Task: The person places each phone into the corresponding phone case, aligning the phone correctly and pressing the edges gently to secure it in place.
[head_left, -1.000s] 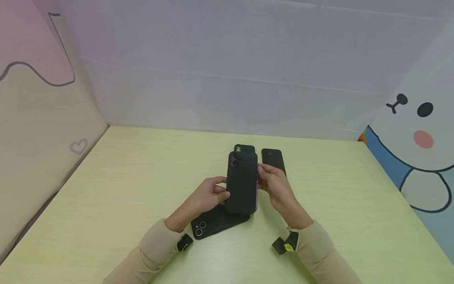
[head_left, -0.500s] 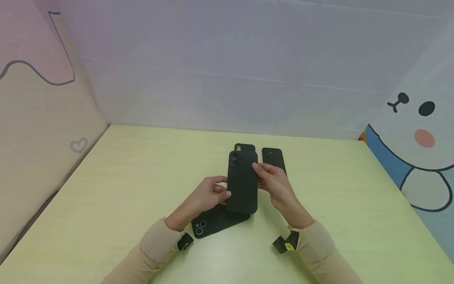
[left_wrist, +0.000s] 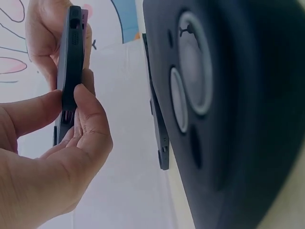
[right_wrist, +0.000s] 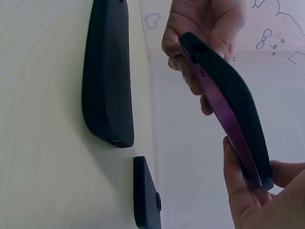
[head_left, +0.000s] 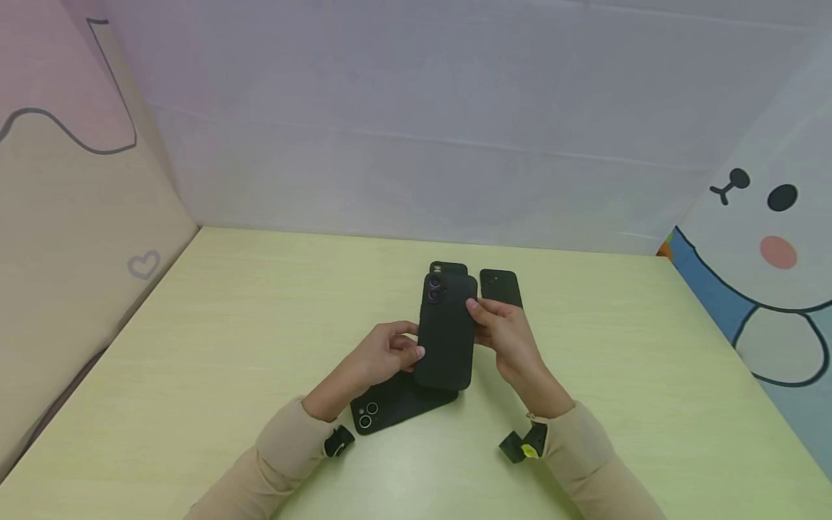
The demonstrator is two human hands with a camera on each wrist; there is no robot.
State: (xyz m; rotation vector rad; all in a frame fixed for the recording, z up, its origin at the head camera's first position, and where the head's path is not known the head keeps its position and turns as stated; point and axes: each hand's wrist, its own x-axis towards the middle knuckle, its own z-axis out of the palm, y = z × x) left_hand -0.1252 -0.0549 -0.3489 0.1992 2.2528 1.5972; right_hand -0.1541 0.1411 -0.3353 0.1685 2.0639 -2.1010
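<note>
Tabletop [head_left: 292, 289] below, left grip [head_left: 385, 355] and right grip [head_left: 505, 334] flank a phone [head_left: 445, 336].

I count four dark phone-shaped items [head_left: 445, 336] [head_left: 404, 406] [head_left: 448, 268] [head_left: 500, 285], two grips [head_left: 388, 352] [head_left: 507, 336], two sleeves [head_left: 284, 448] [head_left: 585, 451], two wrist-worn devices [head_left: 339, 441] [head_left: 534, 439] and one worktop [head_left: 292, 289].

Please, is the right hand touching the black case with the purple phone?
Touching. The right wrist view shows the right hand pinching the black case at one end, thumb against its back.
</note>
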